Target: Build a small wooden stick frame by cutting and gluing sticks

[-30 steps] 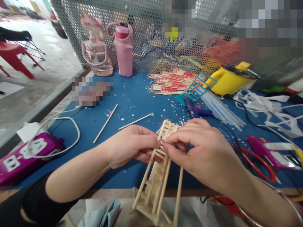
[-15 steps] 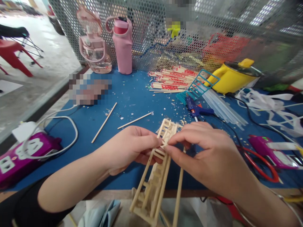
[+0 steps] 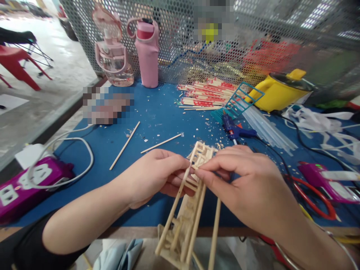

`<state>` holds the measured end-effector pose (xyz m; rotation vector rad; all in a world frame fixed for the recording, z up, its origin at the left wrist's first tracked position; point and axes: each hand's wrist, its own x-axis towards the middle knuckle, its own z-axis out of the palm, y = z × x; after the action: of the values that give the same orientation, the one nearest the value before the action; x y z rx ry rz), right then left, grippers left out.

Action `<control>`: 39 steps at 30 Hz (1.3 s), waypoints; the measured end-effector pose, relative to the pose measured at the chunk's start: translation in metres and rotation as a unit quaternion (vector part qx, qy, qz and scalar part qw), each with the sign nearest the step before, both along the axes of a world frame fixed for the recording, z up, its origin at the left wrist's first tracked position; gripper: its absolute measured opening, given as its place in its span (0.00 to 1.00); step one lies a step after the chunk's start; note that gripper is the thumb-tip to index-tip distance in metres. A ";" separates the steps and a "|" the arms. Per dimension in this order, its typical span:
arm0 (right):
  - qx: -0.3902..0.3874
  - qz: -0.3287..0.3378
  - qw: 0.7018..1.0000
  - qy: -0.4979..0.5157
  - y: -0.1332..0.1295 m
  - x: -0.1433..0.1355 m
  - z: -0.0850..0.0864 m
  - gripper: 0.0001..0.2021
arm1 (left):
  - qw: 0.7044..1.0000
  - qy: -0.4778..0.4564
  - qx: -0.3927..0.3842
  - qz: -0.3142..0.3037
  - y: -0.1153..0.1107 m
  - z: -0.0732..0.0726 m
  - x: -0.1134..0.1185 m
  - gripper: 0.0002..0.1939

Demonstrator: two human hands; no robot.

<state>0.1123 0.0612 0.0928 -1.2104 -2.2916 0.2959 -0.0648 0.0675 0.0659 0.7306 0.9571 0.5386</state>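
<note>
While the left hand (image 3: pixel 153 176) steadies a ladder-like stick frame (image 3: pixel 187 210) from its side, fingers curled about one rail, the right hand (image 3: pixel 247 183) pinches a rung near the upper end, thumb and forefinger pressed together, apparently to seat that piece. Held so, the frame hangs over the near edge of the blue table (image 3: pixel 157 112), upper end tilted away. Beyond lie loose sticks (image 3: pixel 125 145) and a blue glue gun (image 3: pixel 234 129). Compared with half a second earlier, the grip is unchanged; the frame sits slightly lower right.
</note>
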 end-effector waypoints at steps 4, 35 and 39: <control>-0.004 0.005 1.000 -0.008 0.001 -0.001 0.001 0.07 | 0.999 0.009 0.031 0.001 -0.002 -0.003 -0.001 0.12; 0.039 0.020 0.999 0.004 0.006 0.001 -0.003 0.04 | 0.998 -0.044 0.018 0.031 -0.005 -0.003 0.002 0.13; 0.028 0.009 1.000 0.007 0.005 0.001 -0.004 0.05 | 0.999 -0.021 0.020 0.029 -0.003 -0.004 0.001 0.12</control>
<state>0.1137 0.0662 0.0886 -1.1564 -2.2843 0.2445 -0.0635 0.0649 0.0621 0.7261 0.9330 0.6230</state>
